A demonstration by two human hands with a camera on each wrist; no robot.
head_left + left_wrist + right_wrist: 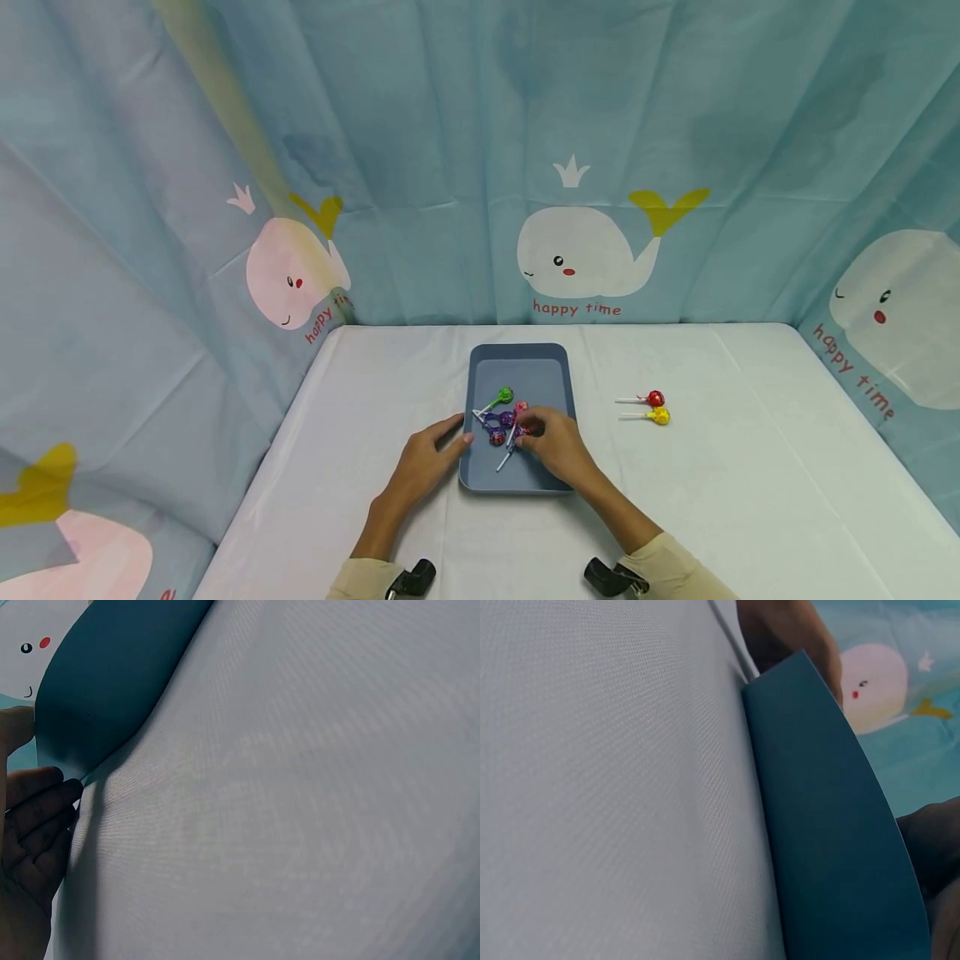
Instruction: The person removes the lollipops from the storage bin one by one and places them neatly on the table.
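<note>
A grey-blue tray (519,352) lies lengthwise on the table with several wrapped lollipops in it. Among them are a green lollipop (506,394) and purple-wrapped lollipops (497,436), their white sticks crossing. At the tray's left side my left hand (420,468) grips the edge, thumb over the rim and fingers along the outer wall (105,690). My right hand (561,446) reaches over the right rim and pinches a lollipop (521,407) with a pinkish-red wrapper, partly hidden by the fingers. The right wrist view shows mostly the tray's outer wall (832,825), not the fingertips' hold.
Right of the tray, a red lollipop (656,398) and a yellow lollipop (660,416) lie side by side, sticks pointing left. A white cloth (750,500) covers the table. Blue curtains with printed whales (585,250) stand behind and at both sides.
</note>
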